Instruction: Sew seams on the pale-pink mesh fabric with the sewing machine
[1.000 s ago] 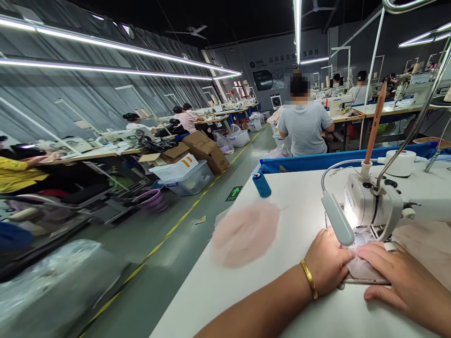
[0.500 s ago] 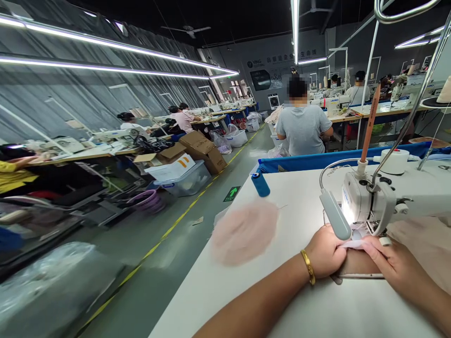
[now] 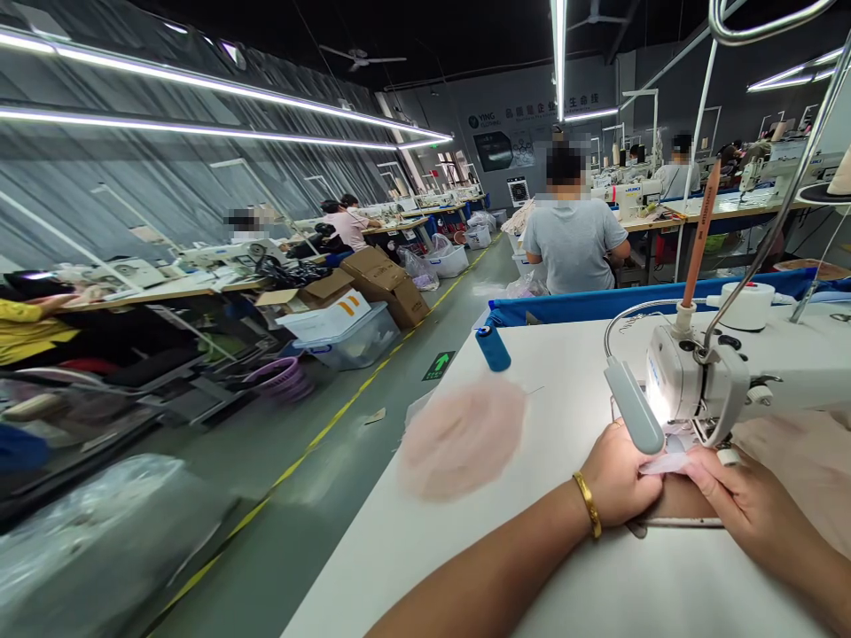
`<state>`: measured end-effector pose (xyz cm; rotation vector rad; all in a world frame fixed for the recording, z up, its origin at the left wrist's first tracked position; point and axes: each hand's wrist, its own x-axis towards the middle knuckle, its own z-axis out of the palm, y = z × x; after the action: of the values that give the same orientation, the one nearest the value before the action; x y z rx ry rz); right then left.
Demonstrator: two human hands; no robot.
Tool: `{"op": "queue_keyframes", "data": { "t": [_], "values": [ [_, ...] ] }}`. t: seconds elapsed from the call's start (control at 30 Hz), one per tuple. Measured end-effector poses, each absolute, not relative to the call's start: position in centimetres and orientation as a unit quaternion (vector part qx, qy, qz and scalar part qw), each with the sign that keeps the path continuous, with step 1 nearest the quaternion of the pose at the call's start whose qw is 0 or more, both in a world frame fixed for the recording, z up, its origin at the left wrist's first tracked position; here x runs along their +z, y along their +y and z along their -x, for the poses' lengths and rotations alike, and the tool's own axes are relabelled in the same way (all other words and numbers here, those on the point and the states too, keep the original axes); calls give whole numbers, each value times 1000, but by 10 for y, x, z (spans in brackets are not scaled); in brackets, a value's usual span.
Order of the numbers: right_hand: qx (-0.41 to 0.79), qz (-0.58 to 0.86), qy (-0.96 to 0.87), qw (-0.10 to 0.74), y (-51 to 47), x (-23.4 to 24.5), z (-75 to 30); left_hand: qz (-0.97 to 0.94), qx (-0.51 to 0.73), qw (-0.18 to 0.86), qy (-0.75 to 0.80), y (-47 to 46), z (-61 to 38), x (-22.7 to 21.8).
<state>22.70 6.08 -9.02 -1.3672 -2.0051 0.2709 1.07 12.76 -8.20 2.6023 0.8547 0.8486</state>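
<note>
Just before the needle end of the white sewing machine (image 3: 691, 372), a strip of pale, sheer fabric (image 3: 667, 463) is held between two bare hands. Its left part is gripped by the left hand (image 3: 618, 478), whose fingers are curled in; its right end is pinched between the thumb and fingers of the right hand (image 3: 745, 487). How the left fingertips are set cannot be told, as they are partly hidden near the machine's grey lamp (image 3: 635, 408). The left wrist is circled by a gold bracelet (image 3: 588, 505). Under the machine's arm, pinkish fabric (image 3: 798, 461) is spread. Well to the left of the machine, a rounded piece of pink fabric (image 3: 465, 439) is laid flat on the white table (image 3: 551, 399); also left of the machine, but farther back, a blue spool (image 3: 493, 349) is stood. On top of the machine's head, a brown pencil (image 3: 703, 235) is held upright, slightly tilted. Beyond the machine, a person in a grey shirt (image 3: 575, 244) is seen from behind.
</note>
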Motion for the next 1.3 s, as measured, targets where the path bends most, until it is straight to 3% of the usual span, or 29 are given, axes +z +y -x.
{"op": "queue_keyframes", "data": {
  "t": [0.2, 0.47, 0.93, 1.3],
  "values": [
    [136, 511, -797, 293, 60, -97, -231, -900, 307, 127, 282, 126, -12, -82],
    [51, 370, -907, 195, 51, -78, -234, -942, 231, 98, 221, 99, 11, -81],
    [65, 436, -869, 223, 58, -90, -238, -947, 202, 50, 247, 107, 8, -80],
    [-13, 420, -879, 224, 60, -89, -238, -962, 193, 52, 188, 111, 14, -78]
  ]
}}
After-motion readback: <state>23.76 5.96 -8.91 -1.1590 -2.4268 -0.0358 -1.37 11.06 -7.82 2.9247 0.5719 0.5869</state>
